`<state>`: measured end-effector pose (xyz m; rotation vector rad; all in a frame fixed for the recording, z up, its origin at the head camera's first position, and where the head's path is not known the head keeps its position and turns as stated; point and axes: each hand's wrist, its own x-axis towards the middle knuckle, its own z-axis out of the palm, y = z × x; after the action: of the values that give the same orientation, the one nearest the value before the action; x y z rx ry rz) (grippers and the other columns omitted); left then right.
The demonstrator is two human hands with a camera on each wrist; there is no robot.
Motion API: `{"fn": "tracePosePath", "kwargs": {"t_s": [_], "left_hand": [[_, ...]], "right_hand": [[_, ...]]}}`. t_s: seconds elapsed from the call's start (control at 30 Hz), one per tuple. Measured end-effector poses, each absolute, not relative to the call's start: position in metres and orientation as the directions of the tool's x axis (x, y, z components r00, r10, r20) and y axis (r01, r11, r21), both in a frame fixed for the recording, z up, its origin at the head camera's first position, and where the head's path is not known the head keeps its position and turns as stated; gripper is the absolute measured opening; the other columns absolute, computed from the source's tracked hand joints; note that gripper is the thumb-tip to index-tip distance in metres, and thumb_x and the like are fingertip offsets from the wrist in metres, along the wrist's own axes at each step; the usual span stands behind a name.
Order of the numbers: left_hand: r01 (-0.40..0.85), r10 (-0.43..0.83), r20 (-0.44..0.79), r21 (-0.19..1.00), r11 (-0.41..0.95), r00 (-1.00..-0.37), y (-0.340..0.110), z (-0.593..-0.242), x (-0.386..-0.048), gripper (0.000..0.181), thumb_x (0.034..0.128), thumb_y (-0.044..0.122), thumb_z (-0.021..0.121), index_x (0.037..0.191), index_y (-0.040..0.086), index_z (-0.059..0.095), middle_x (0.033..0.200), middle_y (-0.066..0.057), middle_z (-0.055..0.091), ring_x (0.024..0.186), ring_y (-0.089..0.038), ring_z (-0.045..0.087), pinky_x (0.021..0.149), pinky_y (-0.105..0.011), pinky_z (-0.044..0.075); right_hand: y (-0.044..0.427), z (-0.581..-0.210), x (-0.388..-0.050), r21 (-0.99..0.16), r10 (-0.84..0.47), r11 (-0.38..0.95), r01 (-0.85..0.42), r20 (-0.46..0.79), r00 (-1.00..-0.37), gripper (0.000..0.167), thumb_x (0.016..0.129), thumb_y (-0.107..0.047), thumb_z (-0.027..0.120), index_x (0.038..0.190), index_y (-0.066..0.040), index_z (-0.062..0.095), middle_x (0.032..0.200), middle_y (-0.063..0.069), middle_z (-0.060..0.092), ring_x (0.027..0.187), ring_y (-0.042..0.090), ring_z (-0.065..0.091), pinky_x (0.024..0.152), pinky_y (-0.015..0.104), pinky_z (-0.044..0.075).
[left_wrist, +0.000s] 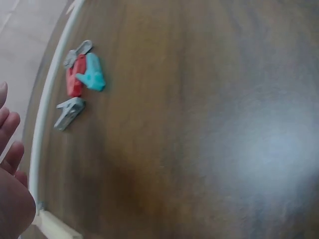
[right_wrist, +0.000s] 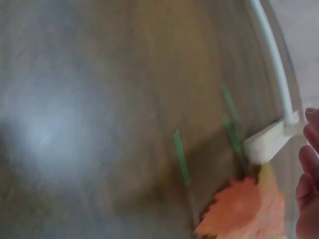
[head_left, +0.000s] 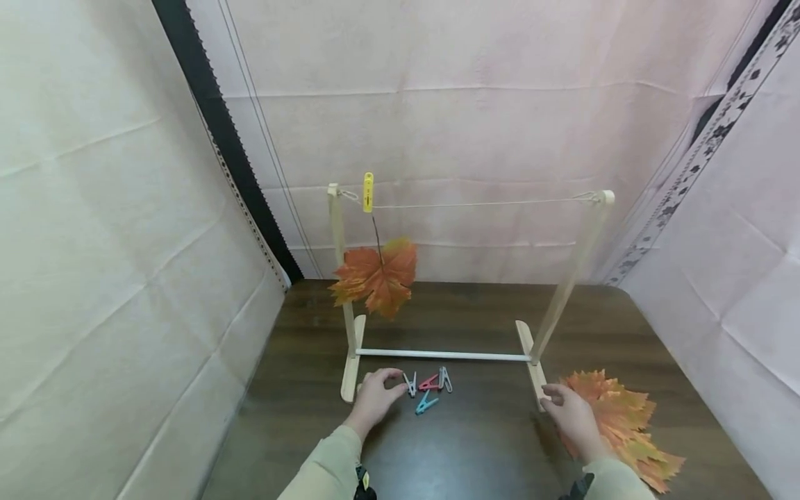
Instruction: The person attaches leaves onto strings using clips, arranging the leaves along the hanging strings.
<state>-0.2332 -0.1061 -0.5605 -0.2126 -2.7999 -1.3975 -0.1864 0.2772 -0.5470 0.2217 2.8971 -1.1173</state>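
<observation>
My left hand (head_left: 373, 401) hovers just left of several small clothespins on the table: a grey clothespin (head_left: 410, 385), a red clothespin (head_left: 428, 383), another grey one and a blue clothespin (head_left: 426, 403). In the left wrist view a gap separates its loosely bent fingers (left_wrist: 9, 130) from the nearest grey clothespin (left_wrist: 70, 112). My right hand (head_left: 571, 419) is by the rack's right foot (head_left: 535, 378), beside a pile of orange leaves (head_left: 625, 423); its fingers are relaxed and hold nothing. An orange maple leaf (head_left: 380, 278) hangs by its stem from a yellow clothespin (head_left: 368, 193) on the string.
The wooden rack has two uprights, a string (head_left: 475, 205) between their tops and a white crossbar (head_left: 444, 355) low down. Green-tipped leaf stems (right_wrist: 181, 158) stick out over the table (head_left: 475, 444). Pale cloth walls (head_left: 500, 139) stand around three sides.
</observation>
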Motion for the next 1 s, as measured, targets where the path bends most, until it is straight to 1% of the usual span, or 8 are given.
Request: {"fn": "tracePosePath", "kwargs": {"t_s": [0.03,0.13,0.2,0.27,0.37,0.53,0.73,1.0], "left_hand": [[0.125,0.132,0.057,0.798,0.589,-0.99,-0.103,-0.563,-0.232,0.028,0.0848,0.025,0.069,0.108,0.009,0.067,0.105,-0.002,0.065,0.099,-0.026,0.052,0.083,-0.048,0.037],[0.132,0.166,0.041,0.795,0.592,-0.985,-0.095,-0.572,-0.23,0.028,0.0844,0.025,0.069,0.108,0.008,0.068,0.103,-0.002,0.065,0.097,-0.026,0.053,0.082,-0.049,0.039],[0.121,0.18,0.015,0.794,0.596,-0.984,-0.091,-0.576,-0.228,0.029,0.084,0.025,0.07,0.108,0.009,0.068,0.103,-0.001,0.065,0.096,-0.025,0.051,0.081,-0.047,0.039],[0.124,0.19,0.007,0.781,0.612,-0.982,-0.089,-0.581,-0.225,0.03,0.0832,0.026,0.071,0.108,0.01,0.068,0.103,-0.001,0.065,0.095,-0.024,0.05,0.081,-0.046,0.039],[0.143,0.206,0.014,0.766,0.627,-0.978,-0.089,-0.586,-0.221,0.029,0.0819,0.026,0.072,0.106,0.01,0.069,0.101,-0.001,0.066,0.093,-0.022,0.049,0.08,-0.044,0.036],[0.176,0.221,0.04,0.751,0.637,-0.974,-0.085,-0.594,-0.22,0.029,0.079,0.025,0.074,0.102,0.009,0.069,0.096,0.002,0.066,0.09,-0.02,0.049,0.078,-0.042,0.033],[0.18,0.227,0.042,0.755,0.63,-0.973,-0.074,-0.598,-0.22,0.034,0.0781,0.026,0.075,0.107,0.009,0.067,0.102,0.0,0.065,0.092,-0.021,0.048,0.079,-0.042,0.033],[0.169,0.192,0.056,0.744,0.646,-0.98,-0.062,-0.601,-0.224,0.034,0.0769,0.026,0.076,0.107,0.012,0.068,0.102,0.001,0.065,0.09,-0.019,0.047,0.077,-0.04,0.032]], "right_hand": [[0.28,-0.55,-0.184,-0.654,0.118,0.744,0.137,-0.074,-0.99,0.033,0.089,-0.016,0.061,0.116,0.003,0.06,0.103,0.025,0.064,0.081,0.033,0.062,0.07,0.046,0.048],[0.288,-0.557,-0.177,-0.619,0.08,0.779,0.095,-0.052,-0.995,0.029,0.086,-0.012,0.064,0.111,0.004,0.062,0.098,0.02,0.066,0.076,0.028,0.063,0.067,0.044,0.048],[0.292,-0.561,-0.171,-0.605,0.056,0.792,0.079,-0.057,-0.997,0.029,0.084,-0.01,0.066,0.11,0.003,0.063,0.101,0.018,0.066,0.08,0.029,0.064,0.07,0.044,0.049],[0.294,-0.565,-0.166,-0.595,0.035,0.801,0.064,-0.061,-0.998,0.029,0.083,-0.01,0.067,0.109,0.003,0.063,0.102,0.017,0.066,0.09,0.03,0.063,0.075,0.047,0.048],[0.296,-0.57,-0.16,-0.6,0.027,0.797,0.071,-0.081,-0.996,0.029,0.083,-0.01,0.068,0.109,0.002,0.064,0.101,0.015,0.066,0.093,0.032,0.063,0.077,0.048,0.048],[0.304,-0.576,-0.156,-0.561,-0.006,0.827,0.032,-0.065,-0.998,0.024,0.08,-0.01,0.071,0.101,-0.001,0.067,0.096,0.011,0.067,0.089,0.029,0.063,0.076,0.047,0.048],[0.312,-0.582,-0.15,-0.494,-0.103,0.866,-0.078,-0.024,-0.994,0.016,0.074,-0.007,0.075,0.088,-0.01,0.068,0.086,-0.001,0.066,0.078,0.017,0.062,0.068,0.035,0.05],[0.316,-0.587,-0.143,-0.493,-0.164,0.862,-0.119,-0.049,-0.985,0.019,0.074,-0.006,0.075,0.092,-0.01,0.069,0.088,-0.001,0.066,0.08,0.018,0.063,0.067,0.033,0.05]]}}
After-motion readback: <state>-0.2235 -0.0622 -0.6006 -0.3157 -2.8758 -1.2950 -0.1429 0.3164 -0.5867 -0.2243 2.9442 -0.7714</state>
